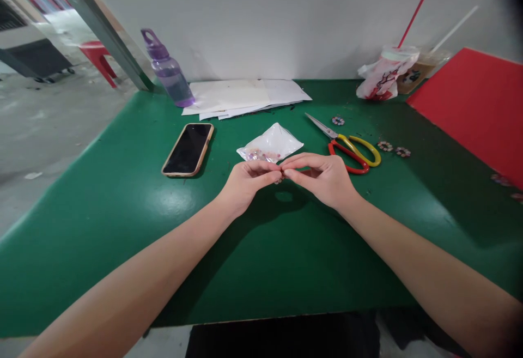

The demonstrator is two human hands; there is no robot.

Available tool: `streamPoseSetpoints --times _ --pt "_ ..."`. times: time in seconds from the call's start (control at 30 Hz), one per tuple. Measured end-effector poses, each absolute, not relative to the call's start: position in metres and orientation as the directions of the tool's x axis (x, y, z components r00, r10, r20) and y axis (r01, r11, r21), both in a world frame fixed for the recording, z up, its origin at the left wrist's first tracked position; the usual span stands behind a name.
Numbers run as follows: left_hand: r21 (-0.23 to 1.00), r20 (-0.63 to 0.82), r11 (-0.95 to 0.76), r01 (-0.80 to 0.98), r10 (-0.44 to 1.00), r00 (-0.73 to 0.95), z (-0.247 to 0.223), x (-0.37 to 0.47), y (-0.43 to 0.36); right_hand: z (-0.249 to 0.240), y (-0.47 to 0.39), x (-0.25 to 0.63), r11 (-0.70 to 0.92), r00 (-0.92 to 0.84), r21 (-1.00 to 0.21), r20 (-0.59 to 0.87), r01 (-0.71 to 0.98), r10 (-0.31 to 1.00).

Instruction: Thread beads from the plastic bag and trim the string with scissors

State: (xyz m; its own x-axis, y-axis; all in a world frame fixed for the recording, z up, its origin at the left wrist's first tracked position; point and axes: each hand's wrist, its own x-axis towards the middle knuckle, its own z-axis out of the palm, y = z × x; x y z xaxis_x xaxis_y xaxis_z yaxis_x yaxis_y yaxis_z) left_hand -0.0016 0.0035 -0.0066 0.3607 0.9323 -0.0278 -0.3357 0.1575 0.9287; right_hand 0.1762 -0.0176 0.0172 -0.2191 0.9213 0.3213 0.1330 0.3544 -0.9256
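Note:
My left hand (247,183) and my right hand (324,178) meet at the fingertips over the middle of the green table (261,287). Both are closed in a pinch on a small string of beads (278,181), mostly hidden by the fingers. Just behind them lies a clear plastic bag (273,141) with loose pinkish and purple beads in it. Scissors (343,143) with one red and one yellow handle rest beside my right hand, blades pointing away to the left. Small beaded rings (338,121) lie past the scissors and to their right.
A phone (188,150) lies at left, near a purple water bottle (168,69) and white papers (249,95) by the wall. Drink cups with straws (390,69) stand at the back right, next to a red board (476,113). Beyond the table's left edge is a red stool (99,59).

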Motion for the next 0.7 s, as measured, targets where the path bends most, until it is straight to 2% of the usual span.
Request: streamPoseSetpoints --times 0.27,0.7 --pt "0.894 -0.053 0.222 -0.39 0.915 0.4 -0.0054 -0.0043 0.005 0.0182 -0.0185 0.1747 0.507 -0.281 -0.851 0.458 0.135 0.844" --pt "0.904 -0.058 0.215 -0.369 0.918 0.393 -0.0058 -0.0039 0.0046 0.0155 -0.0198 0.1711 0.588 -0.228 -0.77 0.544 0.245 0.807"
